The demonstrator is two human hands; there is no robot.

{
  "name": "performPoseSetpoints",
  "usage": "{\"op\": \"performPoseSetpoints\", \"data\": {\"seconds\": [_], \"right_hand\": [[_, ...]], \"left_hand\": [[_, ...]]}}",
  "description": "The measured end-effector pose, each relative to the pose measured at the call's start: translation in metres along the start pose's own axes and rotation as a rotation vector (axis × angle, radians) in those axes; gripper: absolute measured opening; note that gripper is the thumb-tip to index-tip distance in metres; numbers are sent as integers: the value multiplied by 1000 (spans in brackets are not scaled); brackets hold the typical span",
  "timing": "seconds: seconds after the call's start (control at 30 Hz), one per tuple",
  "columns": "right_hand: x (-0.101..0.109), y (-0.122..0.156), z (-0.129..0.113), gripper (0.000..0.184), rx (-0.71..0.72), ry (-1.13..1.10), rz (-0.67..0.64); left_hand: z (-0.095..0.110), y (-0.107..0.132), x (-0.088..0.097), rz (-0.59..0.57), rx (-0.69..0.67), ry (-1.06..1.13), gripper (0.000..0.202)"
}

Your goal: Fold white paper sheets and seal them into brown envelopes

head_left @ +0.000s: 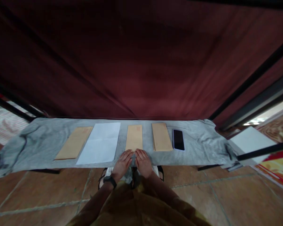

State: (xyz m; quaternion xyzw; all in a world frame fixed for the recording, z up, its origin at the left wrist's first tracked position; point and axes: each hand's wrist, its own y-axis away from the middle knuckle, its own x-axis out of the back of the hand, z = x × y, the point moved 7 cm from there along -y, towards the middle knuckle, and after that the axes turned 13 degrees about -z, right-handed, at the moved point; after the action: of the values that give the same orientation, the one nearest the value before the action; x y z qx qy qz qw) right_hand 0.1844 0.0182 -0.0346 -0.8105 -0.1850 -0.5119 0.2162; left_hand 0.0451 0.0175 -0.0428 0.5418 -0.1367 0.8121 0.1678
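A brown paper envelope [134, 137] lies lengthwise on the grey cloth in front of me, with a small reddish mark near its far right corner. At its near end rest the fingertips of my left hand [123, 164] and my right hand [143, 162], almost touching each other. Both hands lie palm down with the fingers stretched out and only slightly spread. The edge under my fingertips is partly hidden. White sheets of paper [100, 142] with a faint crease lie to the left. Farther left is a stack of brown envelopes [74, 142]; another brown stack [162, 137] lies to the right.
A dark-screened phone [178, 140] lies right of the right stack. The grey cloth [198, 141] covers a narrow bench. Behind it hangs a dark red curtain [141, 78] with black metal bars. A white box-like object [251, 142] stands beyond the right end.
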Motion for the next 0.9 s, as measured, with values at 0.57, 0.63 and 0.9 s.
{"op": "performPoseSetpoints", "data": {"seconds": [0.57, 0.63, 0.9], "right_hand": [[-7, 1, -1, 43, -34, 63, 41], [-10, 0, 0, 43, -39, 63, 45], [-15, 2, 4, 44, -52, 94, 5]], "left_hand": [[6, 2, -8, -27, 32, -266, 51], [3, 3, -10, -25, 7, -275, 51], [0, 4, -8, -49, -10, -255, 52]]}}
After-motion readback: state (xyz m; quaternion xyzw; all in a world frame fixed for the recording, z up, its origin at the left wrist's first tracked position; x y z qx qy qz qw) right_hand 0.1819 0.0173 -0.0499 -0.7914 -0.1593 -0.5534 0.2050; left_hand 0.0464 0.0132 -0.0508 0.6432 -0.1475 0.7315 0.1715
